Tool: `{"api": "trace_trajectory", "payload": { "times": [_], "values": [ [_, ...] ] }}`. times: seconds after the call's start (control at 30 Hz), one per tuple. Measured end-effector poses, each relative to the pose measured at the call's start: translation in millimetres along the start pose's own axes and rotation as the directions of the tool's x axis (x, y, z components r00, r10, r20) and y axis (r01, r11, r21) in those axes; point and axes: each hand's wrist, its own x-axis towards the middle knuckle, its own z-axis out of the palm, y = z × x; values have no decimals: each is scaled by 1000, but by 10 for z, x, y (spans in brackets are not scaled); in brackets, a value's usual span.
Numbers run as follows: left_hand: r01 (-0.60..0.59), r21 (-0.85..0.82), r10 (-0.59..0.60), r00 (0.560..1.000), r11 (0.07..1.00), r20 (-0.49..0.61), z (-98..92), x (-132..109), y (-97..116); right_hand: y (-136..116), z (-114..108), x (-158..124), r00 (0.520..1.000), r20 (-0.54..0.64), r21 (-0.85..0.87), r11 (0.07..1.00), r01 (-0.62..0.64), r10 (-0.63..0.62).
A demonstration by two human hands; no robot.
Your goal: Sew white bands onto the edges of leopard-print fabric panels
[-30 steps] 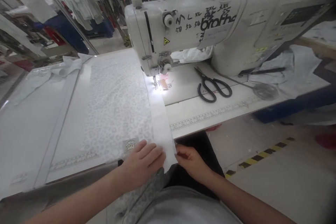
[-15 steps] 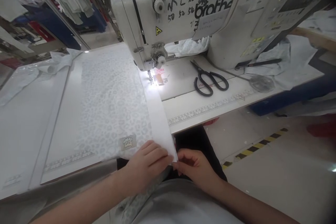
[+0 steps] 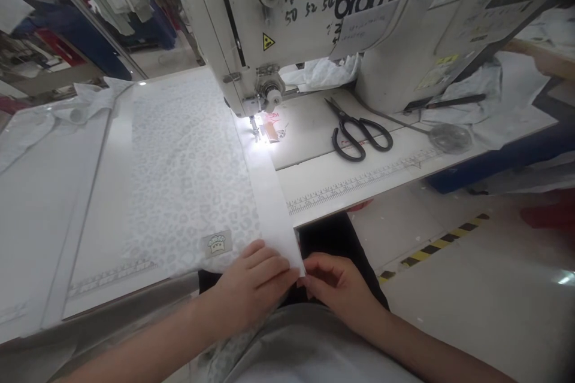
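A pale leopard-print fabric [image 3: 188, 173] lies flat on the sewing table, with a plain white strip [image 3: 265, 197] along its right edge running up under the presser foot [image 3: 257, 128] of the white sewing machine [image 3: 314, 12]. My left hand [image 3: 254, 287] rests on the near corner of the fabric, fingers curled onto the strip's end. My right hand [image 3: 336, 287] pinches the same corner from the right, just off the table's front edge. A small crown label [image 3: 217, 243] sits on the fabric close to my left hand.
Black scissors [image 3: 357, 131] lie on the machine bed right of the needle. A printed ruler [image 3: 359, 182] runs along the table edge. Loose white cloth [image 3: 489, 90] and a round clear lid [image 3: 449, 137] sit at right. Hazard-striped floor tape [image 3: 440, 245] shows below.
The view has shifted closer to the machine. Both hands stay on the fabric's near corner, drawn slightly toward me, with the right hand's fingers tightening on the strip's end.
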Motion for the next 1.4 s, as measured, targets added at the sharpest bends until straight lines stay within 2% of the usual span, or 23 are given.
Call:
{"api": "trace_trajectory", "payload": {
  "times": [0.27,0.4,0.47,0.53,0.57,0.63,0.67,0.7,0.77,0.8,0.83,0.9,0.93,0.97,1.0,1.1,1.17,1.23,1.27,1.3,1.4],
  "values": [
    [-2,21,2,1000,1000,-5,35,-13,17,-61,-46,-38,995,54,82,993,-88,84],
    [1,77,3,999,997,-50,93,-27,15,-40,-67,-56,991,97,113,988,-105,94],
    [37,85,-30,997,996,-73,116,-21,28,-31,-87,-60,994,93,19,998,-55,53],
    [88,45,-85,993,995,-79,127,-2,56,-36,-122,-45,990,40,-235,962,142,-136],
    [111,16,-109,991,994,-81,124,12,72,-47,-143,-26,958,49,-391,877,279,-283],
    [122,-39,-124,989,992,-74,91,45,95,-99,-186,31,820,191,-603,595,532,-540],
    [111,-58,-115,991,992,-62,55,59,92,-139,-204,66,742,286,-631,464,622,-606],
    [109,-68,-113,992,992,-56,2,67,71,-189,-215,102,675,364,-623,371,689,-641],
    [187,-66,-192,979,980,-68,-150,54,-40,-296,-217,166,584,443,-583,275,764,-680],
    [290,-47,-293,951,956,-101,-243,28,-134,-342,-209,192,557,461,-570,250,783,-691],
    [423,-19,-421,895,906,-147,-341,-12,-252,-375,-194,213,539,479,-563,228,794,-693],
    [678,53,-653,724,734,-222,-521,-124,-536,-388,-160,249,523,529,-561,187,806,-668],
    [745,98,-715,662,660,-222,-593,-190,-685,-368,-144,266,525,555,-567,169,806,-645],
    [778,145,-749,628,612,-211,-650,-254,-827,-335,-131,282,532,576,-575,155,803,-621],
    [780,188,-759,625,597,-181,-693,-313,-953,-294,-123,297,543,590,-585,146,798,-598],
    [718,273,-724,683,641,-97,-760,-405,-1187,-185,-125,329,583,606,-614,148,775,-541],
    [715,292,-732,678,635,-69,-778,-372,-1206,-160,-136,335,602,613,-623,156,767,-512],
    [738,299,-756,651,605,-77,-774,-265,-1128,-180,-141,334,606,627,-624,150,767,-489],
    [735,298,-750,656,609,-84,-756,-192,-1064,-202,-139,333,603,636,-622,143,770,-482],
    [713,292,-726,683,638,-83,-725,-114,-990,-228,-133,332,598,644,-618,135,774,-477],
    [551,224,-566,825,804,1,-558,96,-780,-299,-97,329,576,656,-609,108,786,-488]
  ]
}}
